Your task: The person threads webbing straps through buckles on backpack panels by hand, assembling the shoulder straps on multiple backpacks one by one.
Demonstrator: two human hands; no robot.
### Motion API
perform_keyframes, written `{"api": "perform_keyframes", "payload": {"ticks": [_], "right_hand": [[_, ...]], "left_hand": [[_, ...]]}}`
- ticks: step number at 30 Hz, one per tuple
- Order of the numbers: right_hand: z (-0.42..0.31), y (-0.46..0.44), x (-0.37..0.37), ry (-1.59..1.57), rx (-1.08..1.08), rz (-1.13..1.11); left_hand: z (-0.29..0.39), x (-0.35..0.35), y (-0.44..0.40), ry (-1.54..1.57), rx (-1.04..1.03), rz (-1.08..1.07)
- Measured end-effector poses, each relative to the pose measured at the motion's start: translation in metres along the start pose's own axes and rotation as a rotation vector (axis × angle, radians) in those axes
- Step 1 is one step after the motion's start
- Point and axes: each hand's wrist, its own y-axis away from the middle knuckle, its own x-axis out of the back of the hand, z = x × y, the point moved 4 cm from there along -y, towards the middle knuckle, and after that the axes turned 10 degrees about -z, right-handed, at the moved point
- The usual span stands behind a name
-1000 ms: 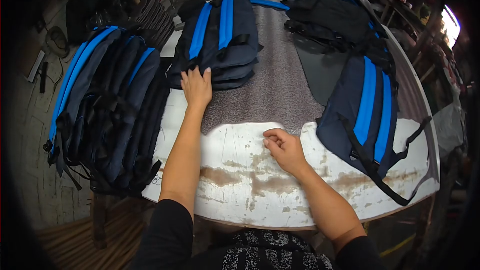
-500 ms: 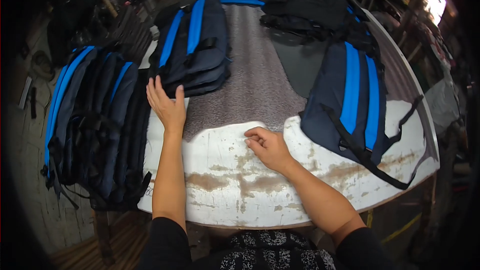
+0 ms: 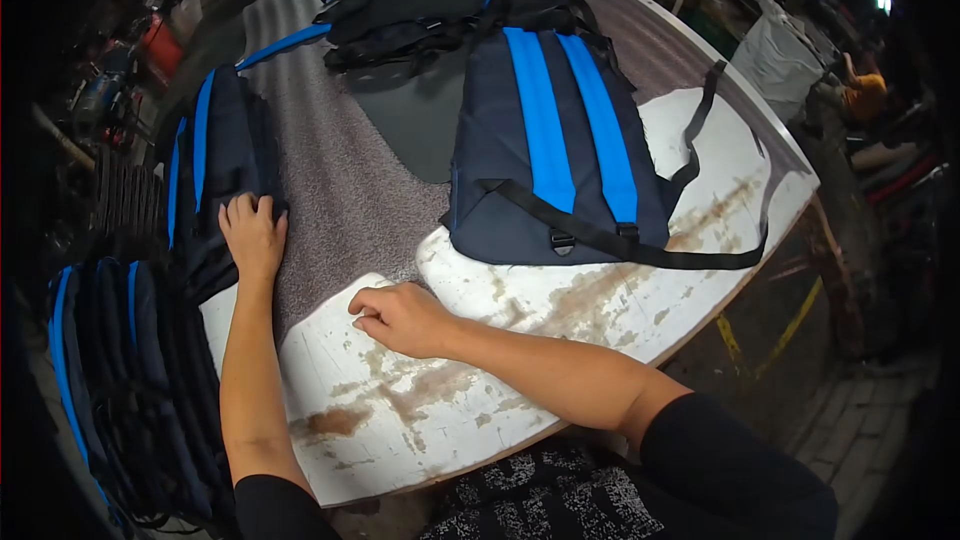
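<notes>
My left hand (image 3: 252, 235) lies on the near end of a stack of navy backpack pieces (image 3: 232, 145) with blue shoulder straps, its fingers a little apart and bent over the fabric. Over the worn white part of the table, my right hand (image 3: 405, 320) is loosely curled, thumb near the forefinger, with nothing visible in it. Beyond it to the right lies another navy backpack piece (image 3: 487, 160). Two blue straps (image 3: 545, 130) run along it, and a black webbing strap (image 3: 600, 238) loops off its near end.
Black fabric pieces (image 3: 410, 0) are heaped at the far end of the table (image 3: 440, 410). A dark grey sheet (image 3: 412, 120) lies beside them. More backpack pieces (image 3: 150, 370) hang or stand at the left edge. A pale sack (image 3: 780, 60) is beyond the right edge.
The view has turned to the right, so everything sits further left. My left hand has gone from beside the stack's near edge to on top of it. My right hand stays loosely curled.
</notes>
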Motion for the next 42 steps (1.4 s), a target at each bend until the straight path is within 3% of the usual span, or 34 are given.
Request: {"api": "perform_keyframes", "payload": {"ticks": [3, 12, 18, 21, 31, 37, 42], "right_hand": [[0.001, -0.001, 0.000, 0.032, 0.006, 0.010], [-0.002, -0.001, 0.001, -0.041, -0.044, -0.030], [-0.002, -0.001, 0.002, -0.051, -0.058, -0.028], [-0.003, -0.001, 0.002, -0.045, -0.056, -0.032], [-0.002, -0.002, 0.002, -0.035, -0.081, -0.044], [-0.001, -0.002, 0.001, -0.018, -0.036, -0.020], [-0.002, -0.002, 0.002, -0.041, -0.058, -0.041]], "left_hand": [[-0.007, -0.012, 0.006, 0.018, 0.118, 0.083], [0.002, 0.027, 0.018, 0.041, 0.102, 0.250], [-0.021, 0.041, 0.023, 0.163, 0.169, 0.237], [-0.026, 0.050, 0.020, 0.081, 0.156, 0.198], [-0.052, 0.049, 0.029, 0.284, 0.102, 0.135], [-0.038, 0.058, 0.029, 0.133, 0.105, 0.041], [-0.052, 0.052, 0.033, 0.113, 0.065, 0.130]]}}
